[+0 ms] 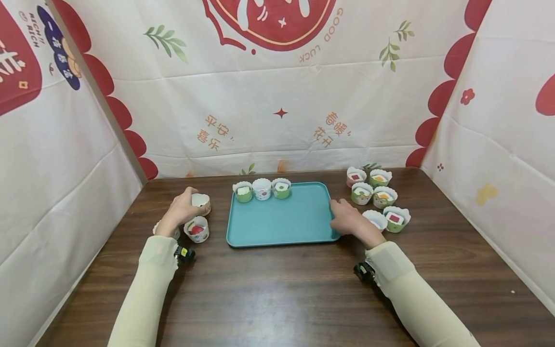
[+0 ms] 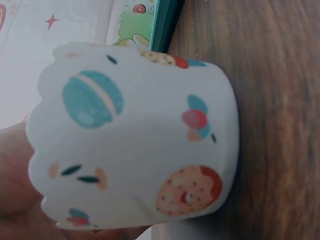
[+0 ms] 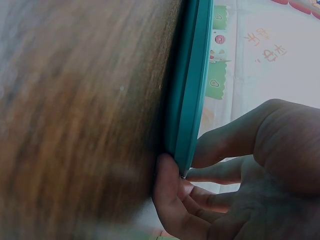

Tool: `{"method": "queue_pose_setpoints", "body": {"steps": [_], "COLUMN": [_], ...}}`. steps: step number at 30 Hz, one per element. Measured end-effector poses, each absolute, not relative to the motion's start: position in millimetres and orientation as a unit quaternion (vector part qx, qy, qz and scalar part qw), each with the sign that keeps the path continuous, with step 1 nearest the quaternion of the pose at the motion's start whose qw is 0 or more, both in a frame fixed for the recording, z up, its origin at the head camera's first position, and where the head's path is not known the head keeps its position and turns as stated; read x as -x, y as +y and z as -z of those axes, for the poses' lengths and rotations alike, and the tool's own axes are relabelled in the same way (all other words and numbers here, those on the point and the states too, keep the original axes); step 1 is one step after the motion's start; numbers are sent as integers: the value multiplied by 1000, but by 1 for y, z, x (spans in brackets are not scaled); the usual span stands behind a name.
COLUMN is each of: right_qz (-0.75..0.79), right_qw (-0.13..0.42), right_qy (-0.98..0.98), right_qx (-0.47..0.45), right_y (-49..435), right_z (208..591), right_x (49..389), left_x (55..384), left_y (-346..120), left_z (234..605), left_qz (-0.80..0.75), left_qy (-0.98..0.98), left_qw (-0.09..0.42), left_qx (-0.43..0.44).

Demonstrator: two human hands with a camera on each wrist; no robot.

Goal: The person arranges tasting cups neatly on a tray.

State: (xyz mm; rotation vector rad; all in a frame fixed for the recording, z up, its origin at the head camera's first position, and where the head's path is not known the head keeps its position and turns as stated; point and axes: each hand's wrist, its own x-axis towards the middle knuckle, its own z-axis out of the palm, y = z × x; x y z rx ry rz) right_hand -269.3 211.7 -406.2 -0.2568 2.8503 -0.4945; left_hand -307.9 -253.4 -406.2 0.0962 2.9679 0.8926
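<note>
My left hand [image 1: 181, 211] grips a white scalloped paper cup [image 1: 205, 206] at the table's left, thumb on its near side. Just in front stands a printed paper cup holding something red [image 1: 196, 231]. In the left wrist view a cup with macaron and cookie prints [image 2: 135, 140] fills the middle and covers most of the fingers. A teal tray [image 1: 282, 221] lies at the table's centre. At its right edge my right hand [image 1: 349, 219] pinches the rim; in the right wrist view the thumb is on one side of the rim [image 3: 192, 95] and fingers on the other.
Along the tray's back edge stand a green cup [image 1: 244, 193], a white printed cup [image 1: 262, 191] and another green cup [image 1: 282, 190]. Several filled cups [image 1: 384, 198] cluster right of the tray, with a white cup [image 1: 375, 219] close by my right hand. Another cup [image 1: 175, 233] sits partly under my left wrist.
</note>
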Motion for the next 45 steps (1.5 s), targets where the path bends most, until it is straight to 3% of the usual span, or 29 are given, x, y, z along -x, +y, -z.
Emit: {"method": "queue_pose_setpoints", "body": {"steps": [17, 45], "right_qz": [176, 168], "right_qw": [120, 116], "right_qy": [973, 974], "right_qx": [89, 93], "right_y": [212, 213], "right_z": [407, 409], "right_x": [268, 270], "left_x": [308, 310], "left_y": [-247, -240], "left_z": [408, 401], "left_qz": [-309, -345], "left_qy": [951, 926], "left_qw": [-17, -156], "left_qx": [13, -1]}}
